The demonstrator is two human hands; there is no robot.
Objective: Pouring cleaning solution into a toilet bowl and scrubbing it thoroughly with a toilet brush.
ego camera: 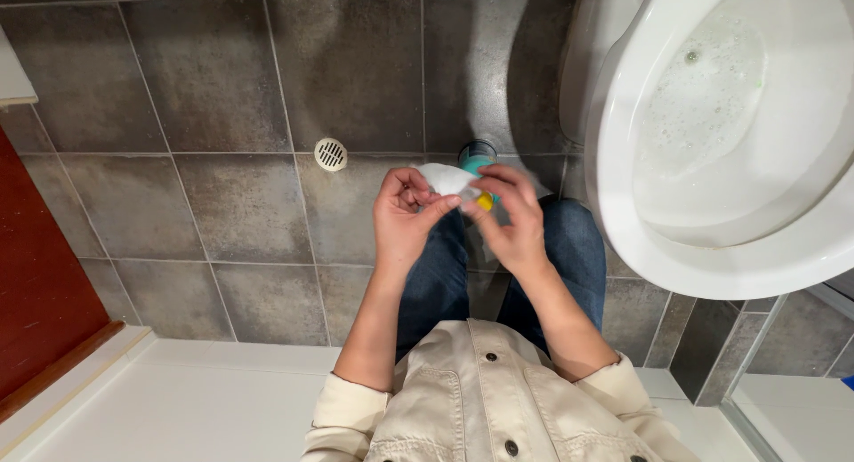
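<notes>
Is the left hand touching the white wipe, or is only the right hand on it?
Touching. In the head view the left hand pinches the lower edge of the white wipe between thumb and fingers, while the right hand grips its other side.

White toilet bowl (623,204), round floor drain (330,154)

teal-capped bottle (480,164) on floor, behind hands
</notes>
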